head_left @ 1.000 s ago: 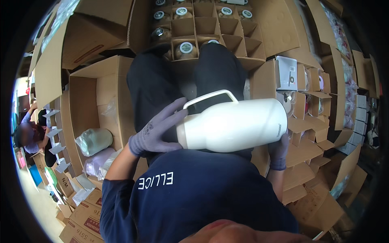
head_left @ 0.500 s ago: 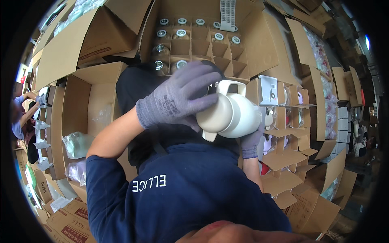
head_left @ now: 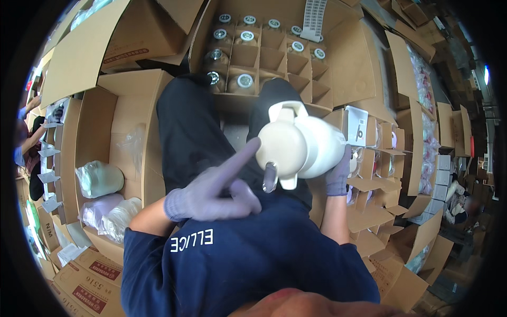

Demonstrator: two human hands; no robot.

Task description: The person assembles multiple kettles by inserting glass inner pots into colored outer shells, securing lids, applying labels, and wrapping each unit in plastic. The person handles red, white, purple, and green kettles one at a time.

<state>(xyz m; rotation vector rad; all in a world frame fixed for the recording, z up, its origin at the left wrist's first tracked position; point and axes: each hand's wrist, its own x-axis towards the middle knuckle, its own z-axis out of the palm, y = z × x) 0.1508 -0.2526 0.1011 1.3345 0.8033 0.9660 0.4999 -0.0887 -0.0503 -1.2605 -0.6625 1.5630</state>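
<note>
A white vacuum jug (head_left: pixel 321 147) with a beige lid (head_left: pixel 282 149) lies tilted above my lap, its handle (head_left: pixel 288 110) pointing away from me. My right hand (head_left: pixel 338 174), in a grey-purple glove, grips the jug's base end from the right; most of its fingers are hidden behind the body. My left hand (head_left: pixel 216 194), gloved alike, is to the left of the lid. Its index finger stretches to the lid's edge, the other fingers are partly curled, and nothing shows in them. A small grey-purple shape at the lid's near edge is unclear.
Ahead stands a divided carton (head_left: pixel 274 98) with several round-capped glass vessels (head_left: pixel 246 37). A carton (head_left: pixel 84 132) on my left holds bagged jugs (head_left: pixel 100 178). To my right, a white box (head_left: pixel 357 126) stands beside a partitioned carton (head_left: pixel 369 185). Another person's gloved hand (head_left: pixel 55 112) works far left.
My left hand has moved off the lid's top, down and toward me, with its index finger stretched out. The jug stays in my right hand, slightly lower and turned a little.
</note>
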